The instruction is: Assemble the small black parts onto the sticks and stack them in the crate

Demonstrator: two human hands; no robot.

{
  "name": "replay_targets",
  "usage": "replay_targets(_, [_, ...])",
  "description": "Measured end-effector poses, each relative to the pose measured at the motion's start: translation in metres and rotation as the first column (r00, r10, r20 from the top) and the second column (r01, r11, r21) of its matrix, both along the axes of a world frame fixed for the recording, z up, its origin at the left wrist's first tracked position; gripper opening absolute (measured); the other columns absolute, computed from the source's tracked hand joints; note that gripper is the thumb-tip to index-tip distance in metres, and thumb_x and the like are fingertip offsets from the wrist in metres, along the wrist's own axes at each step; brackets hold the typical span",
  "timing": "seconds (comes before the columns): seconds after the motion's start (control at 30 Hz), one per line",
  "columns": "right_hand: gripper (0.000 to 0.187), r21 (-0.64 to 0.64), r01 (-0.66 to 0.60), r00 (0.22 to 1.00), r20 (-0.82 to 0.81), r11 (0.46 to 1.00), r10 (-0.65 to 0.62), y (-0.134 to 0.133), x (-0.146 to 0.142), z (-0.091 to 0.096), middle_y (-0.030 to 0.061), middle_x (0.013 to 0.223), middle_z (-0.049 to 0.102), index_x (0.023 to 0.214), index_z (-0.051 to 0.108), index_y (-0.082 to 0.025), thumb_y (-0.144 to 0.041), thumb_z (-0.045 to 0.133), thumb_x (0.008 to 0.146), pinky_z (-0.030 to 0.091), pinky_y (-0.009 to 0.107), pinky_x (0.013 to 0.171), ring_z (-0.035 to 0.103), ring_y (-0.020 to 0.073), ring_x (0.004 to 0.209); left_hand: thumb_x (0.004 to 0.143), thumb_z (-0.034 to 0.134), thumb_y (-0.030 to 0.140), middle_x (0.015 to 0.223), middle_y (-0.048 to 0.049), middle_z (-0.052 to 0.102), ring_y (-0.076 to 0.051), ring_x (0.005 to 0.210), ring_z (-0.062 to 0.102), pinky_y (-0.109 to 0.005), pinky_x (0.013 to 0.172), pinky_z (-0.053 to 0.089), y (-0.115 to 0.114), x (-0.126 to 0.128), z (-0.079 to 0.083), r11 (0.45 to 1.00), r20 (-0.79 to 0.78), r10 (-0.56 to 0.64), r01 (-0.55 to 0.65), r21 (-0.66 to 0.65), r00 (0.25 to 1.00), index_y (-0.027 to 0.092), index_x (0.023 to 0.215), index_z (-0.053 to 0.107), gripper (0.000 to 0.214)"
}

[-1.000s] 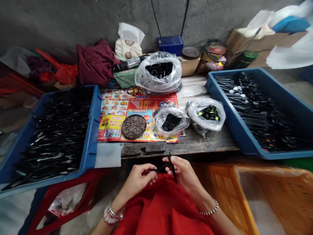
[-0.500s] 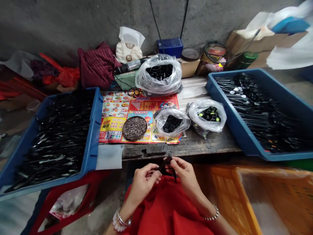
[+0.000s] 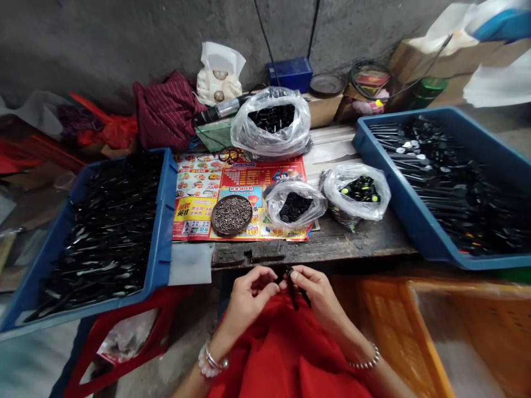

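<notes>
My two hands meet over my red-clothed lap, just below the table's front edge. My right hand [image 3: 317, 290] is closed on a thin black plastic piece [image 3: 295, 286] whose two legs hang down. My left hand [image 3: 248, 298] pinches its fingers together at the top of that same piece. A small round dish of metal screws [image 3: 232, 214] sits on a colourful flyer [image 3: 215, 188] straight ahead. Beside it stand two small clear bags of black parts, one [image 3: 295, 203] nearer the dish and one [image 3: 357, 192] further right.
A blue tray [image 3: 162, 221] full of black pieces lies at the left, another blue tray [image 3: 409, 210] at the right. A large bag of black parts [image 3: 271, 122] stands behind the flyer. An orange crate [image 3: 464, 331] is at lower right, a red crate [image 3: 120, 342] at lower left.
The black piece has turned in my hands: its legs were spread sideways and now hang down from my right hand. My left hand has moved closer to the right.
</notes>
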State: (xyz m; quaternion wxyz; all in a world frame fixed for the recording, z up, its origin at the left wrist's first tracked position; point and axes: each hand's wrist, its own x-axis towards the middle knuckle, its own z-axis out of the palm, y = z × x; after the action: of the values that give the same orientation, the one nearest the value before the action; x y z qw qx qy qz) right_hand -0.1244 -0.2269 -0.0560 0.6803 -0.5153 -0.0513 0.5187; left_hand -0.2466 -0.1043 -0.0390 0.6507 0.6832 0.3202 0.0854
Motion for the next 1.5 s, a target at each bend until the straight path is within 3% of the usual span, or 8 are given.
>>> replay_targets(0.13, [0.045, -0.010, -0.155, 0.986, 0.062, 0.988, 0.156, -0.002, 0.000, -0.009, 0.0053, 0.065, 0.070, 0.082, 0.073, -0.014, -0.057, 0.081, 0.070, 0.047, 0.026, 0.056, 0.061, 0.0167, 0.058, 0.077, 0.068, 0.023, 0.079, -0.0021, 0.067, -0.015, 0.072, 0.062, -0.023, 0.067, 0.051, 0.008, 0.006, 0.003, 0.998, 0.074, -0.030, 0.034, -0.047, 0.997, 0.017, 0.097, 0.070, 0.021])
replay_targets(0.47, [0.047, 0.015, -0.322, 0.946, 0.032, 0.947, 0.321, -0.005, 0.001, -0.017, 0.0058, 0.069, 0.072, 0.082, 0.075, -0.012, -0.058, 0.079, 0.072, 0.047, 0.023, 0.054, 0.062, 0.0136, 0.056, 0.071, 0.072, 0.023, 0.067, -0.0008, 0.067, -0.012, 0.060, 0.057, -0.022, 0.061, 0.046, 0.024, 0.010, 0.000, 0.967, 0.013, -0.131, 0.131, -0.217, 0.991, 0.013, 0.076, 0.072, 0.010])
replay_targets(0.67, [0.052, -0.004, -0.309, 0.951, -0.024, 0.951, 0.309, -0.003, 0.000, -0.020, 0.0055, 0.065, 0.070, 0.082, 0.073, -0.010, -0.060, 0.080, 0.069, 0.046, 0.022, 0.049, 0.057, 0.0116, 0.050, 0.068, 0.074, 0.024, 0.067, -0.0014, 0.068, -0.012, 0.060, 0.057, -0.022, 0.061, 0.044, 0.027, 0.010, -0.001, 0.962, -0.008, -0.133, 0.127, -0.240, 0.991, 0.013, 0.074, 0.072, 0.012])
replay_targets(0.97, [0.058, -0.053, -0.254, 0.965, 0.053, 0.966, 0.256, -0.003, -0.005, -0.024, 0.0041, 0.057, 0.065, 0.071, 0.069, -0.011, -0.068, 0.075, 0.069, 0.040, 0.020, 0.043, 0.051, 0.0094, 0.044, 0.073, 0.068, 0.022, 0.069, -0.0009, 0.066, -0.013, 0.064, 0.056, -0.023, 0.064, 0.045, 0.021, 0.012, 0.002, 0.978, -0.022, -0.142, 0.137, -0.156, 0.990, 0.014, 0.075, 0.070, 0.009])
replay_targets(1.17, [0.063, -0.014, -0.264, 0.964, 0.043, 0.964, 0.264, 0.004, -0.005, -0.036, 0.0054, 0.055, 0.062, 0.065, 0.065, -0.011, -0.074, 0.071, 0.069, 0.038, 0.020, 0.040, 0.049, 0.0091, 0.040, 0.075, 0.063, 0.018, 0.073, -0.0025, 0.068, -0.014, 0.067, 0.058, -0.024, 0.065, 0.045, 0.029, 0.019, 0.011, 0.976, -0.062, -0.213, 0.209, -0.060, 0.975, 0.014, 0.081, 0.071, 0.011])
replay_targets(1.3, [0.068, 0.000, -0.223, 0.975, 0.002, 0.975, 0.223, 0.008, -0.003, -0.047, 0.0054, 0.056, 0.062, 0.071, 0.065, -0.011, -0.078, 0.072, 0.062, 0.036, 0.019, 0.039, 0.048, 0.0090, 0.040, 0.077, 0.062, 0.018, 0.076, -0.0031, 0.069, -0.015, 0.068, 0.058, -0.023, 0.063, 0.043, 0.051, 0.043, 0.034, 0.959, -0.059, -0.244, 0.250, 0.136, 0.968, 0.014, 0.084, 0.073, 0.013])
replay_targets(1.4, [0.068, 0.001, -0.210, 0.978, -0.019, 0.978, 0.210, 0.006, -0.002, -0.054, 0.0057, 0.056, 0.062, 0.070, 0.063, -0.011, -0.078, 0.073, 0.062, 0.035, 0.018, 0.039, 0.049, 0.0089, 0.041, 0.081, 0.060, 0.019, 0.083, -0.0043, 0.073, -0.017, 0.076, 0.063, -0.025, 0.068, 0.046, 0.074, 0.075, 0.060, 0.906, -0.020, -0.278, 0.269, 0.326, 0.961, 0.016, 0.085, 0.073, 0.014])
replay_targets(1.5, [0.067, -0.002, -0.189, 0.981, -0.039, 0.982, 0.188, 0.000, -0.002, -0.058, 0.0049, 0.056, 0.062, 0.072, 0.064, -0.011, -0.077, 0.073, 0.064, 0.034, 0.017, 0.039, 0.049, 0.0087, 0.041, 0.083, 0.061, 0.020, 0.086, -0.0043, 0.075, -0.018, 0.080, 0.066, -0.025, 0.071, 0.048, 0.106, 0.118, 0.085, 0.813, 0.025, -0.299, 0.241, 0.531, 0.954, 0.017, 0.088, 0.073, 0.013])
